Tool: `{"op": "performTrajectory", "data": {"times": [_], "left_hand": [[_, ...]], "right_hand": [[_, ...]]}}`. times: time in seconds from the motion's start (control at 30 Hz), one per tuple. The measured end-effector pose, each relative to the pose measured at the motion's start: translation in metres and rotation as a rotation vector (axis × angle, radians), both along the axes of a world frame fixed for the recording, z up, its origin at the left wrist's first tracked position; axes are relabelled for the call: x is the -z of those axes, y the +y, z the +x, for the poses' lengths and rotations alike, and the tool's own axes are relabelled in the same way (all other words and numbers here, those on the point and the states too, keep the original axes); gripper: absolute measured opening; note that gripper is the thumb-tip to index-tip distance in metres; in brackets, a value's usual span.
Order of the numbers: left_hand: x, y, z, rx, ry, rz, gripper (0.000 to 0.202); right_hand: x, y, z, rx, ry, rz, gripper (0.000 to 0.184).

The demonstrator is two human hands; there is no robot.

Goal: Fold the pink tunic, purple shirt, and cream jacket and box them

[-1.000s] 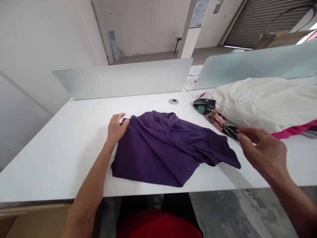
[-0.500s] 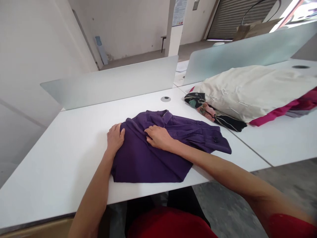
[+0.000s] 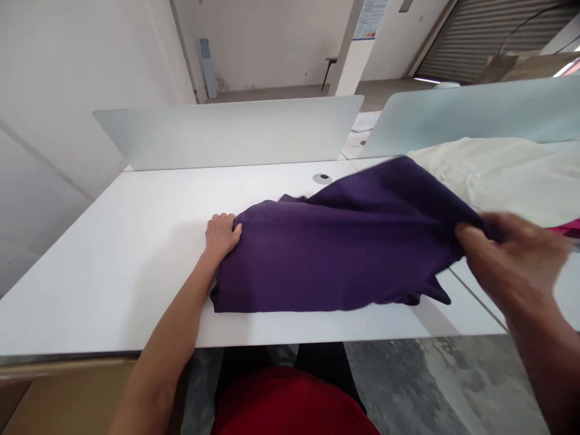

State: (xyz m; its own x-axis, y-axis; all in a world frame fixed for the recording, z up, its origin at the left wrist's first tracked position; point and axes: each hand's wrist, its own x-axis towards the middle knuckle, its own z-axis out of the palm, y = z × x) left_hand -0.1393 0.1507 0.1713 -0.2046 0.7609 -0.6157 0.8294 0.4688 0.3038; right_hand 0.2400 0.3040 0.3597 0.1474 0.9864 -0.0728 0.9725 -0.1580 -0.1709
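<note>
**Purple shirt (image 3: pixel 335 254) part-folded on a white table (image 3: pixel 136 241), one side held up.**
At the shirt's 9 o'clock the left hand (image 3: pixel 222 232) lies with fingers nearly flat, pinning the edge to the table. The shirt sits near the table's front edge, dark, soft and creased. At 3 o'clock the blurred right hand (image 3: pixel 512 260) pinches the raised side, fingers closed on it. The fold seems begun but not laid down. A cream cloth (image 3: pixel 512 175) lies at 2 o'clock.

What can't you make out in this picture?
Head view.
Right hand: fingers blurred by motion.
Purple shirt: front hidden under its own lifted fold.
Cream cloth: cut off by the right edge, partly behind the shirt.
Poster: too small to read.
</note>
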Motion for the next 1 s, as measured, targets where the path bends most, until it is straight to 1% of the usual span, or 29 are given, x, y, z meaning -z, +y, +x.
{"op": "performTrajectory", "data": {"times": [0.03,0.07,0.1,0.13,0.17,0.2,0.27,0.37,0.43,0.5,0.53,0.6,0.63,0.67,0.7,0.73,0.77,0.83,0.87,0.9,0.93,0.97,1.0], "left_hand": [[-0.001,0.001,0.0,-0.011,0.0,-0.003,0.034],[-0.003,0.001,-0.001,-0.024,-0.002,-0.007,0.031],[-0.004,0.001,-0.003,-0.043,-0.009,-0.009,0.029],[-0.004,0.001,-0.004,-0.068,-0.019,-0.005,0.028],[-0.005,0.0,-0.007,-0.094,-0.031,0.006,0.026],[-0.005,-0.001,-0.009,-0.126,-0.043,0.026,0.025],[-0.005,-0.002,-0.012,-0.206,-0.059,0.089,0.023],[-0.006,0.001,-0.013,-0.346,-0.103,0.205,0.02],[-0.009,0.005,-0.012,-0.455,-0.195,0.274,0.019],[-0.017,0.013,-0.011,-0.596,-0.357,0.334,0.017],[-0.024,0.017,-0.01,-0.682,-0.465,0.358,0.016],[-0.044,0.024,-0.006,-0.83,-0.715,0.379,0.014],[-0.058,0.027,-0.002,-0.869,-0.834,0.373,0.014],[-0.073,0.027,0.004,-0.872,-0.939,0.36,0.016],[-0.09,0.027,0.012,-0.825,-1.021,0.337,0.019],[-0.107,0.024,0.022,-0.747,-1.071,0.317,0.021],[-0.122,0.02,0.033,-0.625,-1.108,0.293,0.02],[-0.147,0.01,0.058,-0.166,-1.273,0.114,0.013],[-0.154,0.005,0.07,0.087,-1.414,0.029,0.013],[-0.158,0.001,0.079,0.303,-1.522,-0.042,0.011],[-0.158,-0.001,0.086,0.449,-1.605,-0.096,0.01],[-0.156,-0.002,0.089,0.512,-1.645,-0.128,0.008],[-0.151,-0.001,0.087,0.499,-1.63,-0.127,0.009]], "right_hand": [[-0.002,-0.011,0.017,0.045,-0.044,-0.08,0.021],[-0.003,-0.022,0.032,0.102,-0.038,-0.191,0.023],[-0.004,-0.035,0.046,0.138,0.005,-0.338,0.025],[-0.004,-0.046,0.057,0.145,0.038,-0.458,0.026],[-0.005,-0.057,0.065,0.137,0.079,-0.544,0.026],[-0.006,-0.065,0.071,0.124,0.117,-0.592,0.025],[-0.009,-0.072,0.075,0.092,0.165,-0.585,0.023],[-0.01,-0.063,0.065,0.036,0.166,-0.529,0.026],[-0.005,-0.049,0.052,-0.007,0.14,-0.535,0.035],[0.006,-0.036,0.04,-0.039,0.051,-0.563,0.047],[0.013,-0.031,0.035,-0.067,-0.023,-0.581,0.051],[0.025,-0.023,0.027,-0.151,-0.162,-0.605,0.048],[0.03,-0.02,0.024,-0.19,-0.192,-0.602,0.042],[0.034,-0.018,0.02,-0.195,-0.181,-0.58,0.035],[0.036,-0.017,0.017,-0.162,-0.124,-0.555,0.028],[0.037,-0.016,0.013,-0.093,-0.019,-0.532,0.023],[0.036,-0.015,0.008,0.017,0.122,-0.504,0.019],[0.03,-0.016,-0.004,0.268,0.469,-0.454,0.021],[0.025,-0.017,-0.009,0.368,0.631,-0.432,0.025],[0.018,-0.019,-0.014,0.435,0.756,-0.414,0.027],[0.01,-0.021,-0.017,0.475,0.829,-0.405,0.028],[0.0,-0.026,-0.019,0.479,0.86,-0.424,0.026],[-0.01,-0.031,-0.02,0.452,0.863,-0.462,0.024]]}}
